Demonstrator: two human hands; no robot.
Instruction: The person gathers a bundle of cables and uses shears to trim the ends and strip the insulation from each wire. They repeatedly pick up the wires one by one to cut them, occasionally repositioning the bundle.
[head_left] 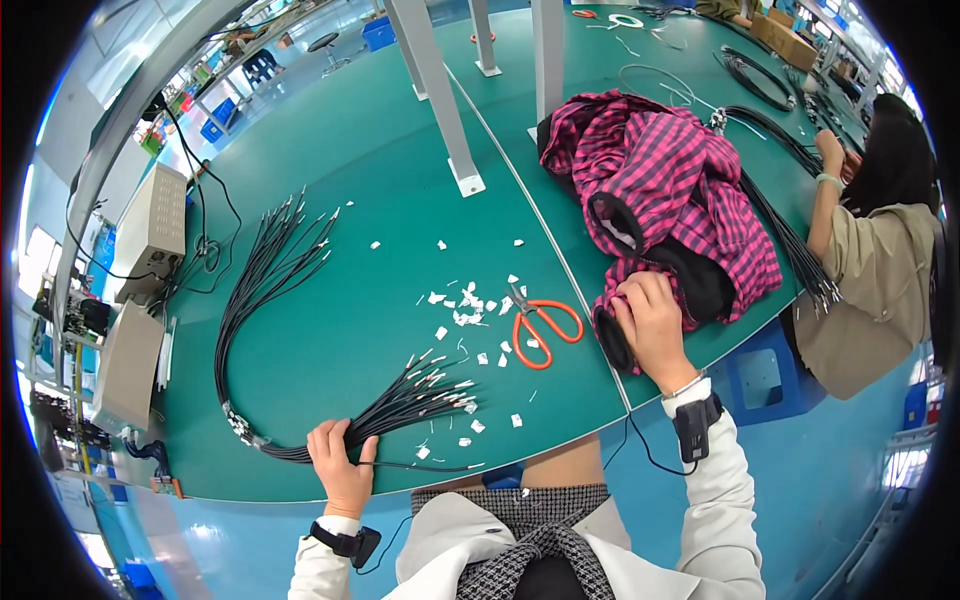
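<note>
My left hand is closed around a bundle of black cables near the table's front edge. The bundle curves in a U to the left, with white labels along its lower bend and loose stripped ends fanning out on both sides. One single cable runs apart from the rest, just right of that hand. My right hand rests on a pink and black checked jacket, its fingers curled on the fabric near a dark cuff. Between the hands lie orange-handled scissors among scattered white scraps.
Metal posts stand on the green table, beside a seam strip. Beige boxes with wires line the left edge. At the right, a person handles another cable bundle. A blue crate sits below the table.
</note>
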